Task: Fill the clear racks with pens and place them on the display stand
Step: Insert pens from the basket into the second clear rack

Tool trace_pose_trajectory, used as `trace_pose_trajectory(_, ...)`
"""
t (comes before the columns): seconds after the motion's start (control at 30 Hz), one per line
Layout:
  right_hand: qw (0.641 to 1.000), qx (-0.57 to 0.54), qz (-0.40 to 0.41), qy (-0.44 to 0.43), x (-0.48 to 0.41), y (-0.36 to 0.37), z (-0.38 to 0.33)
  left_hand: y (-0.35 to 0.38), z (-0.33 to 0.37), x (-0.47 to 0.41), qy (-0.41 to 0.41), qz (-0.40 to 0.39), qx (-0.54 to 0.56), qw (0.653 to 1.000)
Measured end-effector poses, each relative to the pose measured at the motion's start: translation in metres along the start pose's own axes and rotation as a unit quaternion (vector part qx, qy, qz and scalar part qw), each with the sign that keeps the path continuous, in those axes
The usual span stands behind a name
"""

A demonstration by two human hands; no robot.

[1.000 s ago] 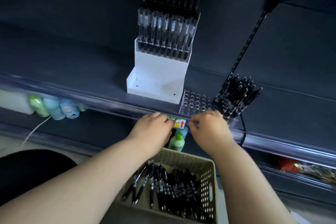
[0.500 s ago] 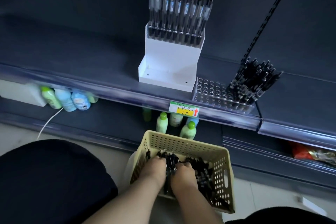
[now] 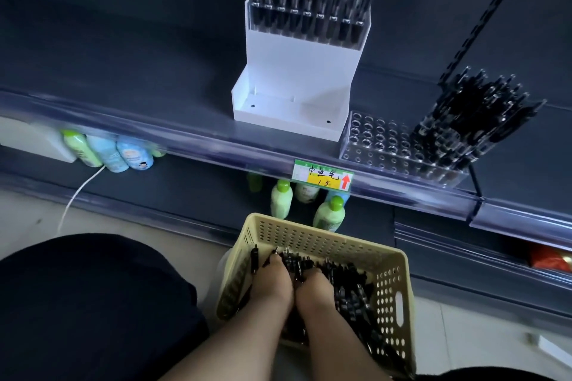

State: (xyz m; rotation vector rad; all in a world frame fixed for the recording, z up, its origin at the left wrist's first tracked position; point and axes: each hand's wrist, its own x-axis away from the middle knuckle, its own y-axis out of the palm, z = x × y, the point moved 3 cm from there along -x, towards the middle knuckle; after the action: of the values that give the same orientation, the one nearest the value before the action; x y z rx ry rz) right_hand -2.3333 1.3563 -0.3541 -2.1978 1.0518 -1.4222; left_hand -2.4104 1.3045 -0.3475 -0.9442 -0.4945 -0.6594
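The left hand (image 3: pixel 272 283) and right hand (image 3: pixel 314 288) lie among loose black pens (image 3: pixel 353 288) in a beige perforated basket (image 3: pixel 309 230); the fingers are buried, so I cannot tell whether they grasp anything. Beyond the hands, a part-filled clear plastic rack (image 3: pixel 377 139) sits beside the white display stand (image 3: pixel 297 71).

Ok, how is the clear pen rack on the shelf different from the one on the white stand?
The shelf rack has many empty holes; the stand rack has a full-looking front row. The shelf rack's pens lean and splay; the stand rack's stand straight. The shelf rack sits lower than the stand rack. Both are clear and hold dark pens.
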Motion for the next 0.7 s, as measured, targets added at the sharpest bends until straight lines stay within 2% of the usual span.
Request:
trace_pose_trajectory(0.13, 1.000, 0.017, -0.015, -0.003, -0.0012, 0.0025, -0.0030, -0.0016, 0.0019, -0.0037, 0.053, -0.048, -0.103, 0.992)
trace_pose_trajectory(0.23, 1.000, 0.018, -0.019, -0.005, -0.0002, 0.0038, -0.0028, 0.0014, 0.0037, -0.0080, 0.074, -0.088, -0.099, 0.988)
trace_pose_trajectory(0.33, 1.000, 0.005, -0.017, -0.005, 0.0027, 0.0072, -0.0003, 0.0010, 0.0037, -0.0049, 0.086, -0.060, -0.099, 0.990)
trace_pose_trajectory(0.5, 0.999, -0.015, 0.045, -0.004, 0.0056, 0.0023, 0.0004, -0.0057, 0.0053, -0.0038, 0.080, 0.013, -0.102, 0.992)
trace_pose_trajectory(0.6, 0.998, -0.039, 0.052, 0.006, 0.0037, 0.0010, -0.0001, -0.0047, 0.0045, -0.0064, 0.050, -0.002, -0.047, 0.998)
trace_pose_trajectory(0.7, 0.999, -0.026, 0.020, 0.009, -0.0016, 0.0022, -0.0019, -0.0014, 0.0020, -0.0084, 0.035, -0.023, -0.027, 0.999)
